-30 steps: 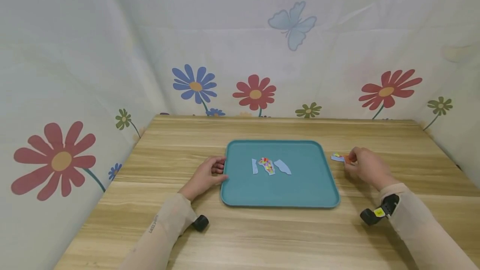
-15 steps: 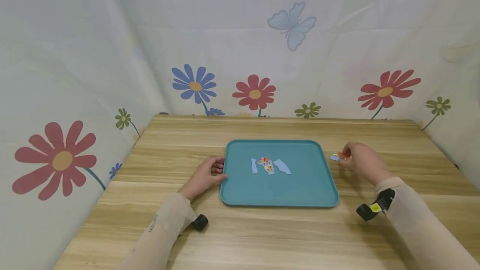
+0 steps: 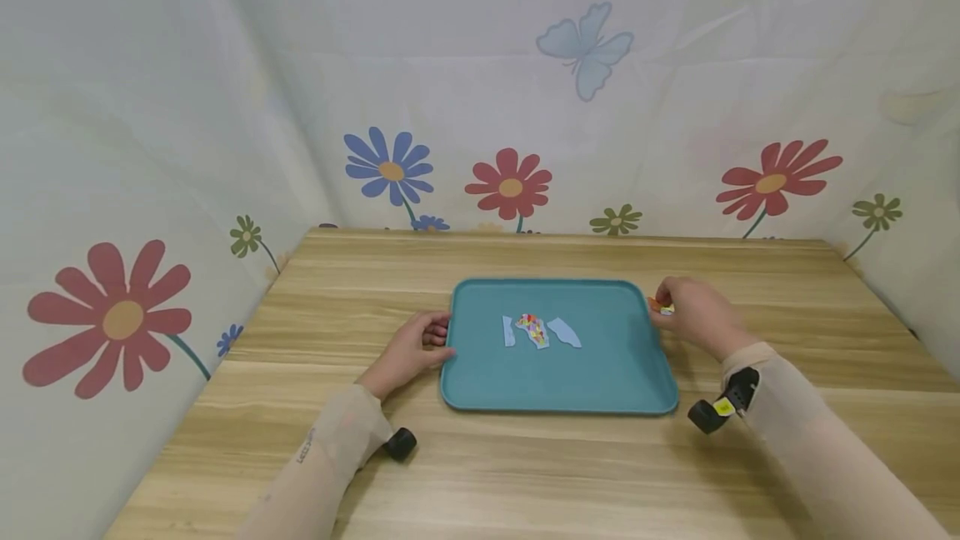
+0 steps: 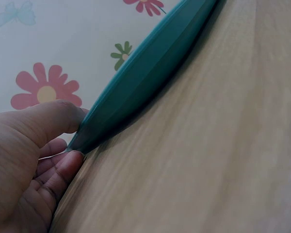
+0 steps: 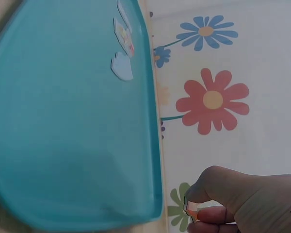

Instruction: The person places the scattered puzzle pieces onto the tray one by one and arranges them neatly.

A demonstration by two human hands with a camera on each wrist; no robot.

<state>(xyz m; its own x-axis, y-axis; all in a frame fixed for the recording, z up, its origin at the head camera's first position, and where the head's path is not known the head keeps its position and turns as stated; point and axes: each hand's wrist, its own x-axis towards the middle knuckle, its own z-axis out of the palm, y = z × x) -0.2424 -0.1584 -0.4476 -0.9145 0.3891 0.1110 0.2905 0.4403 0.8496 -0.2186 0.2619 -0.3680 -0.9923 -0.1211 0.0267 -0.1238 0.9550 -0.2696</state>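
My left hand [image 3: 408,357] grips the left rim of a teal tray [image 3: 585,382]; in the left wrist view the thumb [image 4: 58,119] lies on the rim with fingers below. Three flat jigsaw-like pieces lie apart on the tray: a narrow pale-blue one [image 3: 508,332], a multicoloured one [image 3: 534,332] and a wider pale-blue one [image 3: 565,333]. At the tray's right edge, my right hand [image 3: 701,317] pinches a small orange-marked puzzle piece [image 5: 190,208] between thumb and fingers. Its far part is covered by the fingers. Whether another piece sits behind this hand is hidden.
The tray rests on a wood-grain table [image 3: 480,473]. A white curtain [image 3: 450,90] printed with flowers and a butterfly hangs behind and at the sides. Each wrist wears a strap with a small black camera [image 3: 401,445].
My right hand has moved left from the table to the tray's right edge, carrying the orange-marked puzzle piece. The pale piece seen beside it earlier no longer shows separately. My left hand stays put.
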